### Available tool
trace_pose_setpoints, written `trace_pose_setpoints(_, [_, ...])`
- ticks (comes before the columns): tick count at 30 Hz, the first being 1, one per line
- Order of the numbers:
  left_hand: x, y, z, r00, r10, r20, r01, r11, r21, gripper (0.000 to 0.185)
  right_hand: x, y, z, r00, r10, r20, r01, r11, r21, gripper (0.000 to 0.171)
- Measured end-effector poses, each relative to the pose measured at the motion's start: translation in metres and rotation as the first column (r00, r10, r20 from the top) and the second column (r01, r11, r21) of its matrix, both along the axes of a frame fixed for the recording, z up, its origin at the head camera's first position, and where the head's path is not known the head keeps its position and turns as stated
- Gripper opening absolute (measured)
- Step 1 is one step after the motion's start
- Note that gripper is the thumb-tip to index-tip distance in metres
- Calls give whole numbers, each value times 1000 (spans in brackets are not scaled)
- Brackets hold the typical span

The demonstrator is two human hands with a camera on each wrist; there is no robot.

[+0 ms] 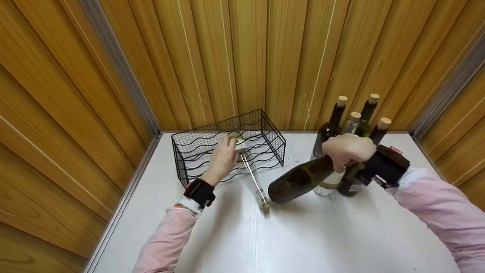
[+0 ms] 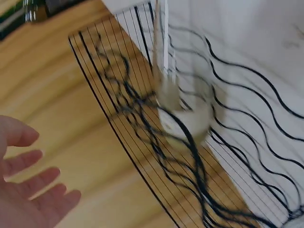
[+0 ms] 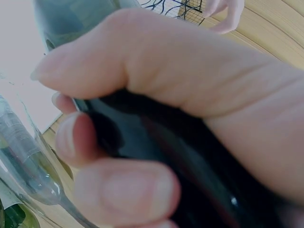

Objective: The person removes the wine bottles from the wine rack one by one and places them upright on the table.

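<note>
From the head view, the left hand (image 1: 223, 157) reaches into the black wire rack (image 1: 273, 132) at the counter's (image 1: 303, 235) back left, fingers straight beside a clear bottle (image 1: 250, 170) that lies with one end in the rack and the other end out toward the counter's middle. The right hand (image 1: 346, 149) curls round a dark green bottle (image 1: 299, 180), held tipped on its side above the counter, just in front of four corked bottles (image 1: 363, 117) standing at the back right.

At the left wrist, the fingers (image 2: 28, 190) are spread and hold nothing; the rack's wires and the clear bottle's end (image 2: 183, 118) are blurred.

At the right wrist, fingers (image 3: 118, 190) and thumb clamp the dark glass.
</note>
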State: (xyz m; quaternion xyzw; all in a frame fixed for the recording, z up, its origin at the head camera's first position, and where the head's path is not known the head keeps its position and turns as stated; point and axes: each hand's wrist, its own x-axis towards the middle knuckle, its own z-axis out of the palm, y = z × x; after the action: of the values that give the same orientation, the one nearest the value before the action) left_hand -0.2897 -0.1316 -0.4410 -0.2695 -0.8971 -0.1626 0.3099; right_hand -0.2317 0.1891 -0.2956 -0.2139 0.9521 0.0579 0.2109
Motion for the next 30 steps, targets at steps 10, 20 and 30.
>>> trace_pose_setpoints(10, [28, 59, -24, 868, -361, 340, 371, 928, 38, 58, 1, -4, 5, 999, 5, 35, -5, 1000, 5, 20])
trace_pose_setpoints(20, [37, 102, -50, 838, -361, 409, 333, 932, 140, 105, 0, -6, 9, 1000, 10, 25, -10, 1000, 6, 20])
trace_pose_setpoints(30, [41, 126, -62, 776, -496, 389, 374, 859, 351, 110, 2, -9, 12, 998, 3, 59, 0, 999, -48, 23])
